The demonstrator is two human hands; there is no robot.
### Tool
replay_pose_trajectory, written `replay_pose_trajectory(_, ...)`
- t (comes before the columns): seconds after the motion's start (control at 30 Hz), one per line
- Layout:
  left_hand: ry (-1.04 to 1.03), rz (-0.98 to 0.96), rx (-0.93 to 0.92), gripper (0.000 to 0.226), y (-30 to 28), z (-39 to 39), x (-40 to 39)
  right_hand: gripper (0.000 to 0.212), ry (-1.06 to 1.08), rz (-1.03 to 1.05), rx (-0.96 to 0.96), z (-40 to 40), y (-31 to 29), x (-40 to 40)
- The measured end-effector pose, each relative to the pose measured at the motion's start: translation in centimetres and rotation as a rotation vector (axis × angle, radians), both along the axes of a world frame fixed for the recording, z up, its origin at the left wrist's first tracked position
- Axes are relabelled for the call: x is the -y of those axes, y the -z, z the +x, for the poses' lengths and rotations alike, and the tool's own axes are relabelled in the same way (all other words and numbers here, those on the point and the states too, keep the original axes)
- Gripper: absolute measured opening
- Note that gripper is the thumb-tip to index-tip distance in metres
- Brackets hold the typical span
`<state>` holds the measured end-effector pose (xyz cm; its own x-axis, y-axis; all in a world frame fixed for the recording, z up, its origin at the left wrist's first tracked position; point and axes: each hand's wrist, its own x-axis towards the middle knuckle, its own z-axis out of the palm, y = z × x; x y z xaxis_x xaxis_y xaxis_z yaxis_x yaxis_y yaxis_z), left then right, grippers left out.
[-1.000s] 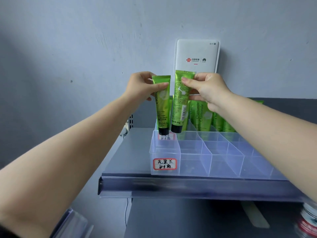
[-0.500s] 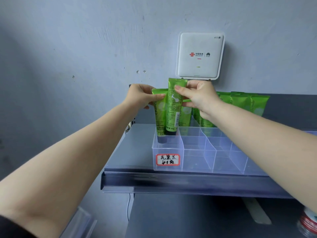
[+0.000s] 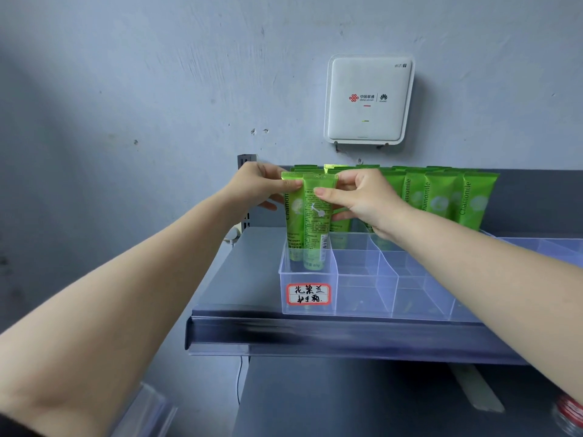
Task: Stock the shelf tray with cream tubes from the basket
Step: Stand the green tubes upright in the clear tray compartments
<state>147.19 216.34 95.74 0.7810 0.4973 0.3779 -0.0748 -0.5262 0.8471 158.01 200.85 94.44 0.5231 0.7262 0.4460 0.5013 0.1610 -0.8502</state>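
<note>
Tubes: 2 green plastic cream tubes [image 3: 310, 216], caps down in front-left cell of clear plastic divided tray [image 3: 362, 307]. Left hand [image 3: 258, 187], right hand [image 3: 359, 197] each pinching 1 tube top. Back rows stocked; front cells mostly unfilled.

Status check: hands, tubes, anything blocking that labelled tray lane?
Left hand pinching rear tube, right hand pinching front tube. Both tubes upright, lower ends inside the labelled lane of the clear tray. Lane's front section open, nothing blocking.

Clear divided tray [image 3: 356, 307] on grey shelf [image 3: 246, 279]
</note>
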Motion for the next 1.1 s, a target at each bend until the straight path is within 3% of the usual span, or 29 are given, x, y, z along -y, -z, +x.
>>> replay_pose_trajectory(0.33, -0.084, 0.036, 0.004, 0.008, -1.6, -1.3, 0.4, 0.008, 0.027, -0.057, 0.11, -0.5, -0.3, 0.3)
replay_pose_trajectory(0.4, -0.132, 0.082, 0.006, 0.005, -2.9, -1.9, 0.6, 0.017, 0.088, -0.043, 0.138, -0.4, -0.7, 0.5)
replay_pose_trajectory(0.5, -0.208, 0.214, 0.038, 0.003, -4.9, -2.4, 1.5, 0.011, 0.143, -0.006, 0.164, 0.2, -1.4, 1.4)
replay_pose_trajectory(0.7, -0.345, 0.742, -0.036, 0.023, -6.1, -1.1, 5.7, 0.032, 0.447, -0.167, 0.624, 1.5, -2.3, 5.2)
replay_pose_trajectory(0.83, -0.355, 0.981, -0.112, 0.039, -5.9, 1.5, 10.1, 0.046, 0.593, -0.35, 1.005, 2.2, -2.9, 9.5)
replay_pose_trajectory(0.97, -0.312, 1.144, -0.213, 0.045, -5.4, 4.7, 14.3, 0.045, 0.632, -0.482, 1.151, 3.8, -3.7, 14.3)
replay_pose_trajectory(1.1, -0.23, 1.222, -0.227, 0.048, -4.7, 8.3, 19.6, 0.045, 0.695, -0.635, 1.172, 6.0, -4.1, 20.6)
